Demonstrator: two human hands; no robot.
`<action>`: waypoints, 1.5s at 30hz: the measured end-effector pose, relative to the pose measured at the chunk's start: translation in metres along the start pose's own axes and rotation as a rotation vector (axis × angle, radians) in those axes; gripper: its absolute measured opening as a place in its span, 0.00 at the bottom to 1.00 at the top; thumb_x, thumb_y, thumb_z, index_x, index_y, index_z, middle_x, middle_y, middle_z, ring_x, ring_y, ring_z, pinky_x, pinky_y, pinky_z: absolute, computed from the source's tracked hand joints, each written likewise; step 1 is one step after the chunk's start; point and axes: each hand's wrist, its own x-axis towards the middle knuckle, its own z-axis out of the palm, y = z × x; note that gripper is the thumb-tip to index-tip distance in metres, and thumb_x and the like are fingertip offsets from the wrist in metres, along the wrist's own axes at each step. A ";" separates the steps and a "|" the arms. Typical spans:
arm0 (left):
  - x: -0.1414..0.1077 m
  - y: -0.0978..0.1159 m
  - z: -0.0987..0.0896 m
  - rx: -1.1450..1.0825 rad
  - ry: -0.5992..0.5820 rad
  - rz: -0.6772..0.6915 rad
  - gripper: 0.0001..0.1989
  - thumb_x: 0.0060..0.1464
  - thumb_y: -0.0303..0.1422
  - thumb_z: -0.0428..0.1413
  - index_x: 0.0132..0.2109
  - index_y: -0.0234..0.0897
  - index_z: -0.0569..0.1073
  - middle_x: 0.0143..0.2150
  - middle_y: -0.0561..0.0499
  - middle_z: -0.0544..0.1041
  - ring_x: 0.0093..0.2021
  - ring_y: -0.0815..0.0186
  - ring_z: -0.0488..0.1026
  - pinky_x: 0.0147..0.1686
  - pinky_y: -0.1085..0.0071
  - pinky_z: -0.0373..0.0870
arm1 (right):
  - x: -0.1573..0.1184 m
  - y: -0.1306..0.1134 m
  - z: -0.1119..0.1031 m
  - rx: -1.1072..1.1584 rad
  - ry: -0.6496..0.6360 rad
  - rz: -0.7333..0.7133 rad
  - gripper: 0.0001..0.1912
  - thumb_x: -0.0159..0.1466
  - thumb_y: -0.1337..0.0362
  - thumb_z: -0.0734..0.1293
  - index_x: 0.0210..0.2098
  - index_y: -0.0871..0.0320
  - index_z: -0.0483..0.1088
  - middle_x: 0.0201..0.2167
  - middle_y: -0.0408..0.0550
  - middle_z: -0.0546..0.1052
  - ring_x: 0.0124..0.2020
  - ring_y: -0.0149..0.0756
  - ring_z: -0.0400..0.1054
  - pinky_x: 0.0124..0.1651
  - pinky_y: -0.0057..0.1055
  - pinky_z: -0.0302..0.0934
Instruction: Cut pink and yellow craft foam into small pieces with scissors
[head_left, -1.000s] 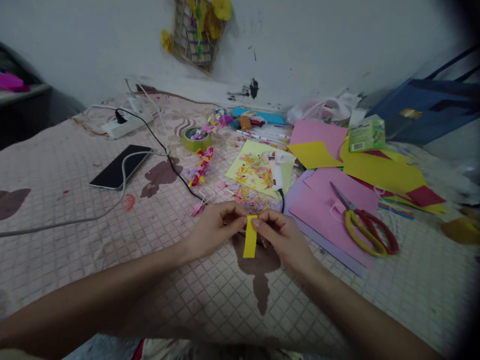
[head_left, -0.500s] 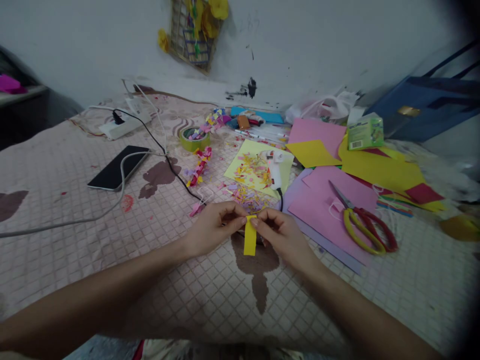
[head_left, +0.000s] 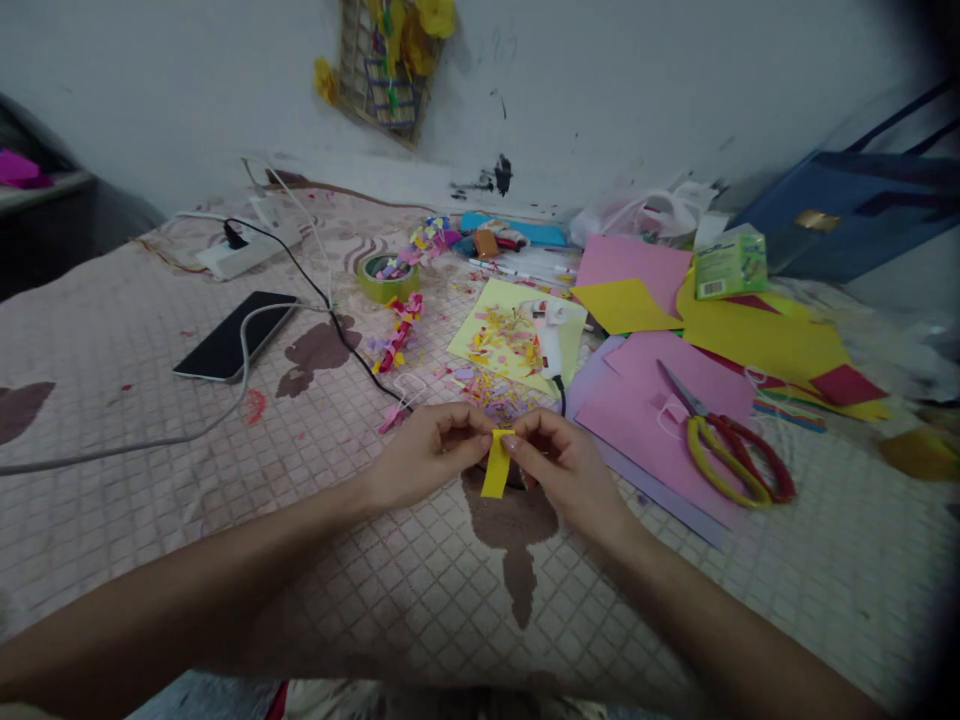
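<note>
A short yellow paper strip (head_left: 496, 470) hangs between my two hands above the patterned cloth. Its top edge is pinched by my left hand (head_left: 431, 450) at one corner and by my right hand (head_left: 559, 460) at the other, thumbs facing me. Fingertips behind the strip are partly hidden. Just beyond my hands lie small paper scraps (head_left: 491, 390). A white glue gun (head_left: 550, 340) rests on a pale yellow sheet (head_left: 487, 300), also strewn with scraps. To the right, scissors (head_left: 727, 450) with red and yellow handles lie on pink paper (head_left: 645, 400).
A phone (head_left: 236, 335) lies at left near a grey cable (head_left: 244, 370) and a white power strip (head_left: 247, 250). A tape roll (head_left: 390, 280) holds small paper bits. Yellow sheets (head_left: 765, 335), a green packet (head_left: 731, 265) and a blue bag (head_left: 847, 220) sit at right.
The yellow strip's lower end has swung up and slightly left, and a narrow edge now shows along its top. Both hands keep their pinch in nearly the same place.
</note>
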 end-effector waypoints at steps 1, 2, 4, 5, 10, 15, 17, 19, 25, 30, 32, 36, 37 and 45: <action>0.000 0.000 0.000 -0.005 -0.005 -0.005 0.07 0.52 0.33 0.56 0.35 0.32 0.73 0.32 0.50 0.75 0.33 0.69 0.71 0.35 0.73 0.69 | 0.000 0.000 0.000 0.000 -0.004 0.002 0.12 0.59 0.56 0.67 0.28 0.57 0.65 0.20 0.38 0.65 0.20 0.26 0.57 0.22 0.25 0.53; 0.000 0.000 0.000 -0.014 -0.012 -0.013 0.08 0.51 0.33 0.57 0.35 0.31 0.72 0.31 0.50 0.75 0.32 0.69 0.71 0.34 0.74 0.68 | 0.000 -0.001 0.000 0.004 -0.009 0.004 0.12 0.59 0.55 0.67 0.27 0.57 0.65 0.20 0.38 0.65 0.19 0.26 0.57 0.22 0.24 0.52; 0.001 -0.002 0.000 -0.034 -0.016 -0.034 0.09 0.50 0.35 0.59 0.34 0.31 0.72 0.30 0.50 0.74 0.30 0.70 0.71 0.31 0.74 0.67 | 0.001 -0.001 0.001 0.019 -0.023 0.014 0.13 0.58 0.55 0.67 0.26 0.57 0.65 0.20 0.37 0.65 0.19 0.26 0.57 0.21 0.24 0.52; 0.001 -0.003 0.001 -0.040 -0.008 -0.043 0.10 0.50 0.35 0.59 0.34 0.31 0.72 0.29 0.50 0.74 0.29 0.70 0.70 0.30 0.75 0.67 | 0.001 -0.001 0.001 0.033 -0.034 0.025 0.13 0.58 0.55 0.68 0.26 0.57 0.65 0.20 0.37 0.65 0.19 0.25 0.57 0.21 0.24 0.52; 0.002 -0.006 0.000 -0.064 0.004 -0.061 0.10 0.52 0.35 0.57 0.33 0.30 0.73 0.28 0.51 0.73 0.28 0.71 0.69 0.30 0.75 0.67 | 0.001 0.002 -0.001 0.096 -0.090 0.072 0.13 0.59 0.54 0.68 0.27 0.56 0.64 0.21 0.37 0.65 0.19 0.25 0.57 0.19 0.23 0.53; 0.001 -0.004 -0.002 -0.054 -0.040 -0.061 0.10 0.53 0.35 0.56 0.33 0.30 0.72 0.28 0.52 0.72 0.27 0.72 0.68 0.29 0.75 0.65 | 0.001 0.002 -0.002 0.064 -0.134 0.038 0.13 0.62 0.54 0.64 0.28 0.57 0.65 0.19 0.37 0.64 0.19 0.25 0.57 0.21 0.24 0.52; 0.001 -0.003 -0.003 -0.071 -0.063 -0.062 0.10 0.53 0.36 0.56 0.32 0.31 0.72 0.27 0.52 0.71 0.27 0.72 0.67 0.29 0.76 0.64 | 0.001 0.001 -0.001 0.083 -0.142 0.028 0.13 0.63 0.56 0.64 0.26 0.57 0.65 0.20 0.37 0.63 0.20 0.26 0.57 0.22 0.24 0.53; 0.001 -0.002 -0.002 -0.096 -0.072 -0.071 0.10 0.53 0.36 0.57 0.32 0.31 0.71 0.26 0.53 0.70 0.27 0.72 0.66 0.29 0.76 0.63 | 0.001 0.002 0.000 0.115 -0.148 0.033 0.12 0.63 0.57 0.63 0.26 0.57 0.64 0.20 0.37 0.62 0.21 0.26 0.57 0.23 0.24 0.54; 0.002 -0.004 -0.001 -0.086 -0.070 -0.081 0.14 0.56 0.40 0.53 0.32 0.31 0.69 0.26 0.54 0.68 0.26 0.72 0.65 0.28 0.76 0.62 | -0.001 0.005 0.002 0.097 -0.117 0.044 0.13 0.63 0.57 0.63 0.25 0.56 0.63 0.19 0.36 0.61 0.19 0.25 0.56 0.21 0.23 0.53; 0.001 -0.004 -0.002 -0.017 -0.068 -0.019 0.14 0.55 0.39 0.53 0.31 0.31 0.68 0.26 0.54 0.67 0.27 0.72 0.63 0.29 0.75 0.61 | -0.002 0.001 0.003 0.135 -0.152 0.058 0.17 0.66 0.51 0.58 0.29 0.57 0.65 0.23 0.40 0.66 0.20 0.26 0.60 0.23 0.24 0.57; 0.001 -0.004 -0.002 -0.004 -0.067 -0.015 0.13 0.56 0.39 0.53 0.31 0.31 0.68 0.26 0.54 0.67 0.27 0.72 0.62 0.28 0.75 0.60 | -0.002 0.000 0.002 0.132 -0.168 0.059 0.17 0.65 0.51 0.58 0.29 0.57 0.65 0.23 0.40 0.66 0.21 0.26 0.61 0.23 0.25 0.58; 0.001 -0.004 -0.001 0.014 -0.064 -0.043 0.14 0.56 0.39 0.52 0.30 0.32 0.68 0.24 0.56 0.64 0.25 0.73 0.60 0.26 0.76 0.57 | -0.001 0.000 0.002 0.077 -0.171 0.039 0.14 0.63 0.55 0.63 0.26 0.57 0.63 0.20 0.37 0.62 0.20 0.25 0.57 0.22 0.24 0.55; 0.001 -0.005 0.000 0.016 -0.060 -0.050 0.14 0.56 0.40 0.52 0.29 0.32 0.68 0.24 0.56 0.64 0.25 0.74 0.60 0.25 0.76 0.57 | -0.001 0.001 0.002 0.067 -0.167 0.029 0.14 0.62 0.56 0.63 0.25 0.57 0.62 0.20 0.37 0.61 0.20 0.25 0.56 0.22 0.24 0.54; 0.000 -0.004 -0.002 -0.022 -0.100 -0.036 0.15 0.54 0.41 0.54 0.30 0.32 0.68 0.26 0.54 0.68 0.27 0.72 0.64 0.28 0.75 0.60 | -0.002 0.002 0.004 0.157 -0.205 0.104 0.18 0.64 0.50 0.60 0.27 0.57 0.63 0.23 0.39 0.66 0.20 0.26 0.60 0.22 0.25 0.57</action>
